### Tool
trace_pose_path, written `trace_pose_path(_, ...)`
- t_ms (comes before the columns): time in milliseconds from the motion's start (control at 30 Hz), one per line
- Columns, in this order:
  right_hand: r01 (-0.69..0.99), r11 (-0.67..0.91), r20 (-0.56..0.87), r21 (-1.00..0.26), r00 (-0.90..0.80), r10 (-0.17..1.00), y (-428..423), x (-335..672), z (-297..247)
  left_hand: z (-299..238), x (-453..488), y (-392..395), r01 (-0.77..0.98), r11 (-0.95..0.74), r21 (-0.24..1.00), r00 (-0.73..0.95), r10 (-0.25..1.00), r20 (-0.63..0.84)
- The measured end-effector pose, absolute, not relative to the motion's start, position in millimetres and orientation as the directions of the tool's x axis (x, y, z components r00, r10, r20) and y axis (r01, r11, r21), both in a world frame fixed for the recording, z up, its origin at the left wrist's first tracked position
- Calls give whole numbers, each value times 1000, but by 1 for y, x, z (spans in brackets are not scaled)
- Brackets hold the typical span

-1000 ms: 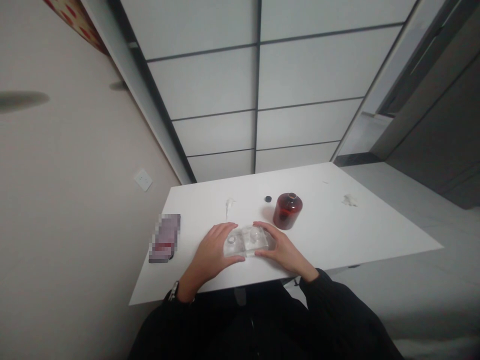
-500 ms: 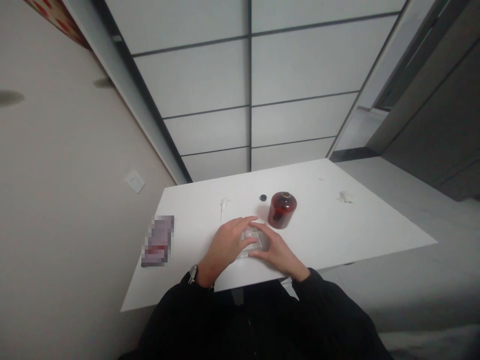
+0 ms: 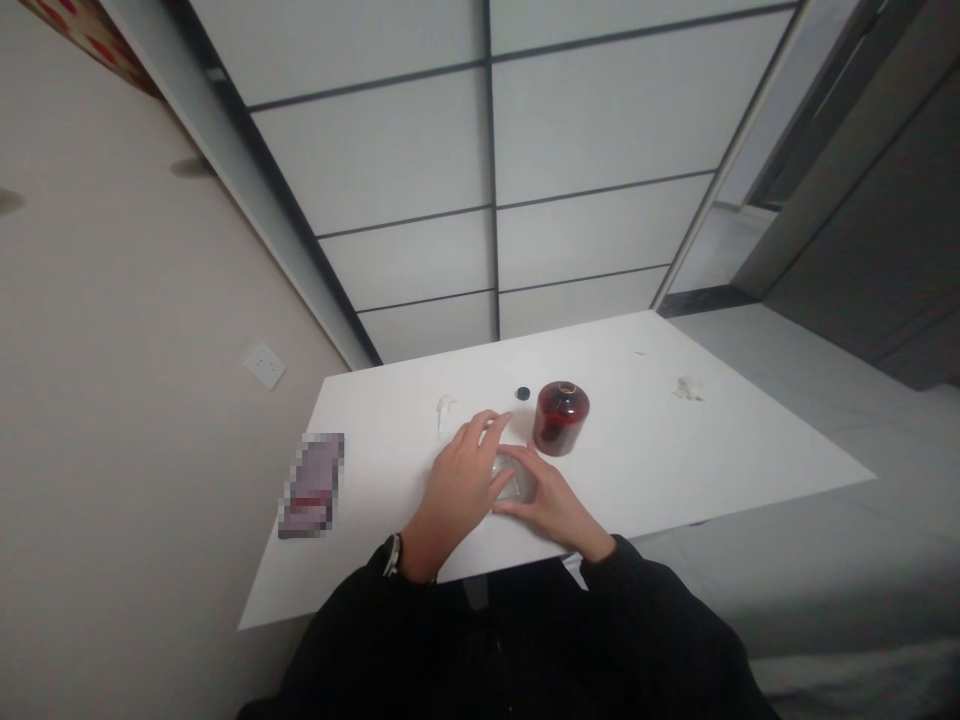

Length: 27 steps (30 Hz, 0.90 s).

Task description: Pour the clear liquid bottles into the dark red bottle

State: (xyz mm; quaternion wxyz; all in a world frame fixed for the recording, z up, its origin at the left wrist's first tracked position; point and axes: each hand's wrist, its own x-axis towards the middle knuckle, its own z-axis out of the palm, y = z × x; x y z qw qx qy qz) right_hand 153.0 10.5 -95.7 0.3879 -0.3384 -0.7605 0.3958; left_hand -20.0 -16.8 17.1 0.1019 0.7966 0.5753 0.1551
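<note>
A small clear container stands on the white table near its front edge, partly hidden by my hands. My right hand curls its thumb and fingers around the right side of it. Over its left side is my left hand, fingers stretched out and apart, with the thumb across the container; whether the thumb touches it I cannot tell. Just beyond my right fingertips a dark red see-through bottle stands upright with its mouth uncovered. A small black cap lies to the left of the bottle.
A white pump-like piece lies beyond my left hand. At the table's left edge is a blurred-out purple object. A crumpled whitish scrap rests at the right. Behind the table stand white panelled doors.
My left fingers have lifted and spread, where before they lay closer around the container. My right hand stays around it. The view has shifted slightly.
</note>
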Motion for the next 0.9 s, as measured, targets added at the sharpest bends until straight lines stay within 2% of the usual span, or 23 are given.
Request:
trace_pose_path(100, 219, 466, 333, -857, -454, 826, 11, 152, -98, 16, -14, -14, 825, -385, 414, 376, 920, 106)
trace_pose_path(200, 217, 473, 341, -854, -453, 824, 11, 152, -101, 16, -23, -24, 794, -427, 433, 434, 897, 88)
trace_pose_path(433, 207, 468, 347, -859, -436, 830, 11, 152, -103, 9, -44, -39, 827, -415, 380, 421, 904, 69)
trace_pose_path(900, 175, 469, 352, -866, -452, 820, 7, 154, -86, 36, -34, -20, 914, -248, 321, 169, 952, 256)
